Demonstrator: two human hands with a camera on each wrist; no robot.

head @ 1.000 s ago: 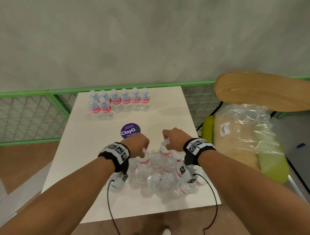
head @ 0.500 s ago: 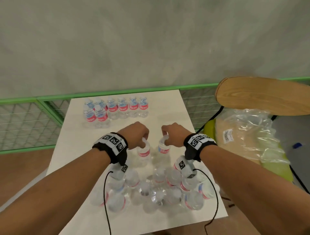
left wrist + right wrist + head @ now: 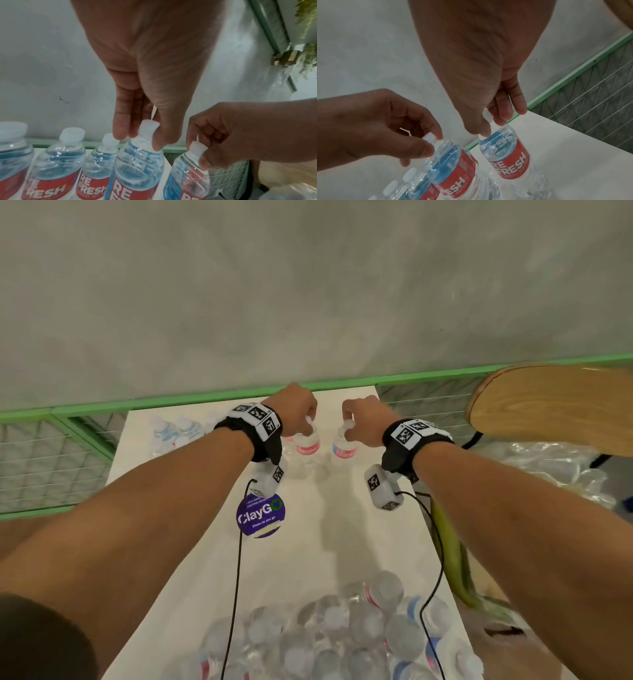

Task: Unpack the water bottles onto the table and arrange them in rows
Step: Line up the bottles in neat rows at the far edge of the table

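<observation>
My left hand [image 3: 301, 414] pinches the white cap of a clear water bottle [image 3: 307, 447] with a red and blue label, near the far end of the white table [image 3: 342, 529]. My right hand [image 3: 356, 419] pinches the cap of a second bottle [image 3: 343, 450] just to its right. Both bottles are upright, beside the row of standing bottles [image 3: 178, 431] at the far left. In the left wrist view, fingers [image 3: 120, 121] and thumb hold the cap [image 3: 148, 127]. The right wrist view shows its bottle [image 3: 505, 152] over the table's far right corner. Several loose bottles [image 3: 342, 631] crowd the near end.
A purple round sticker [image 3: 261, 515] lies mid-table. A green mesh railing [image 3: 54, 453] runs behind and left of the table, under a grey wall. At the right stand a wooden chair back [image 3: 555, 402] and crumpled clear plastic wrap [image 3: 561, 467].
Both hands lifted one bottle each by the cap from the near cluster and carried them away to the far end of the table, beside the standing row.
</observation>
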